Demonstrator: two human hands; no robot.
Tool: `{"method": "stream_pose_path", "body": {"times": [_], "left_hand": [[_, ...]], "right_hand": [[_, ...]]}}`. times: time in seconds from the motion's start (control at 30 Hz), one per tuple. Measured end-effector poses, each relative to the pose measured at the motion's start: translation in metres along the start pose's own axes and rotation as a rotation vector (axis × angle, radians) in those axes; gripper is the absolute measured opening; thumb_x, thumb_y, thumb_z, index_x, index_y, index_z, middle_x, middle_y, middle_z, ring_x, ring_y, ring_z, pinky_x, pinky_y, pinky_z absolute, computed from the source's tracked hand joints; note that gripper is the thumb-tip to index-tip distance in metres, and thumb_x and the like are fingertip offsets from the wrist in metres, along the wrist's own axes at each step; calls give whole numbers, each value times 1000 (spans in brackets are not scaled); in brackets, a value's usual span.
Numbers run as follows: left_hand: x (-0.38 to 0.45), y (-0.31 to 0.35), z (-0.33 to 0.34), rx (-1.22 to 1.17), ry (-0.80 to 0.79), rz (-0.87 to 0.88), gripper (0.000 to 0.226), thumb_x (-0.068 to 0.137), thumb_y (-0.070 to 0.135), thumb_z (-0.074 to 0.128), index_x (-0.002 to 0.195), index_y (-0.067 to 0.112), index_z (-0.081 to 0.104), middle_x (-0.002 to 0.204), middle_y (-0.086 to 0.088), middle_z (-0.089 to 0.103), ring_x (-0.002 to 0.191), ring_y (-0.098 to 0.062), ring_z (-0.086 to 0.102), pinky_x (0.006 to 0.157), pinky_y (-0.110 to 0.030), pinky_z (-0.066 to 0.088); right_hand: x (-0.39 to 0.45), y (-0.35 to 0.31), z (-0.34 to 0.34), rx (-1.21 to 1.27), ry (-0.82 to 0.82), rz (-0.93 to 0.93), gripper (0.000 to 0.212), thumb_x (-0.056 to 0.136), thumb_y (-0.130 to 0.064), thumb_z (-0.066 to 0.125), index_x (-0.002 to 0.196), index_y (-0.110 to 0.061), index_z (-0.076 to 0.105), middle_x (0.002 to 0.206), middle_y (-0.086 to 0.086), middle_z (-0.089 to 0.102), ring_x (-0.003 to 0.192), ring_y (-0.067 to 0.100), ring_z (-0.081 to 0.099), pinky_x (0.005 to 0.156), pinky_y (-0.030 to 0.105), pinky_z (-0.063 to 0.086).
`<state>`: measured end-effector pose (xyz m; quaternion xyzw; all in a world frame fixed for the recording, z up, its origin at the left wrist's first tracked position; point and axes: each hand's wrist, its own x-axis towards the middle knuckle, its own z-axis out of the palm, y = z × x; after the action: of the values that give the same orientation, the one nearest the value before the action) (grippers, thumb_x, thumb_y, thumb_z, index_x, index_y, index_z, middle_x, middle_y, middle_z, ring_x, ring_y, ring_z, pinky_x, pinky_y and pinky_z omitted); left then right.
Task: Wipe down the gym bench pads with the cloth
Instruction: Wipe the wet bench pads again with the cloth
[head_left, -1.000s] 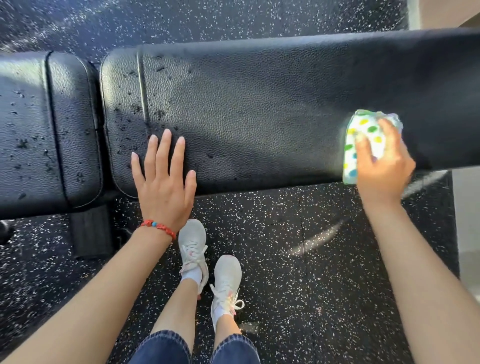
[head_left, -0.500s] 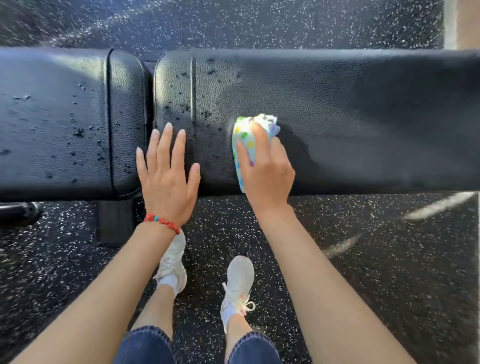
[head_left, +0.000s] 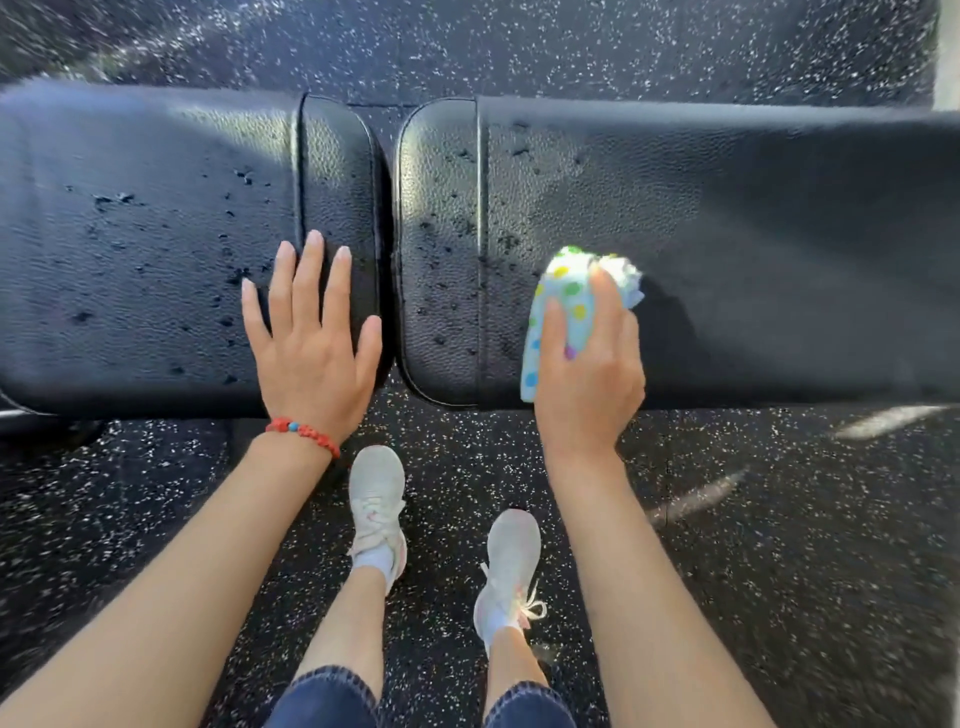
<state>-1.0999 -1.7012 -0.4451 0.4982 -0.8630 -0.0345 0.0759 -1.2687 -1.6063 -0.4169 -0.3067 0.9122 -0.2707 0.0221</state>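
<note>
Lower frame: white sneakers (head_left: 378, 506) on speckled rubber floor. Mid-frame, right hand (head_left: 589, 364) gripped a bunched polka-dot cloth (head_left: 563, 296) on the long black vinyl pad (head_left: 753, 234); left hand (head_left: 311, 348) lay flat, fingers spread, on the shorter black pad (head_left: 130, 234). Droplets remained w/ both pads near the gap; approx. half left.

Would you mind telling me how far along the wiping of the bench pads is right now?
Done: the long pad looks dry right of the cloth. In hand: the right hand grips the cloth on that pad, beside droplets near its left end. Left: those droplets and the short pad, spotted with droplets, where the left hand rests flat.
</note>
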Motion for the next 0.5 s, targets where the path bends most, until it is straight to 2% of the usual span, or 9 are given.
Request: {"method": "stream_pose_path", "body": {"times": [0.1,0.23,0.27,0.43,0.5], "left_hand": [[0,1,0,5,0,3,54,92,32,43,140,10,37,148,-14,35,137,-32,28,110,-55,16],[1,0,-2,-4,-13,1,55,91,33,43,140,10,37,148,-14,35,137,-31,26,110,-55,16],[1,0,-3,-14,-19,-1,55,90,33,43,140,10,38,148,-14,35,137,-31,26,110,-56,16],[7,-3,-10,-72,-5,24,53,91,33,43,138,9,42,146,-14,39,136,-30,28,110,-54,16],[15,-9,-11,-74,16,39,52,91,32,43,137,9,42,145,-15,39,135,-30,28,110,-53,15]], "right_hand": [[-18,-23,15,3,-78,-193,34,88,-33,54,113,-12,63,81,12,62,65,26,61,53,30,49],[1,-2,7,-120,-61,-413,36,93,-38,48,111,-11,64,72,11,58,58,25,57,49,30,46],[12,5,5,-163,-39,-414,37,93,-38,48,110,-10,64,71,12,58,58,26,57,49,31,45],[43,-15,9,-49,4,134,43,83,-28,54,122,-12,57,98,16,62,85,34,59,67,29,32],[42,-37,18,6,-18,142,42,84,-25,55,123,-11,57,99,16,62,86,33,59,67,29,34]]}}
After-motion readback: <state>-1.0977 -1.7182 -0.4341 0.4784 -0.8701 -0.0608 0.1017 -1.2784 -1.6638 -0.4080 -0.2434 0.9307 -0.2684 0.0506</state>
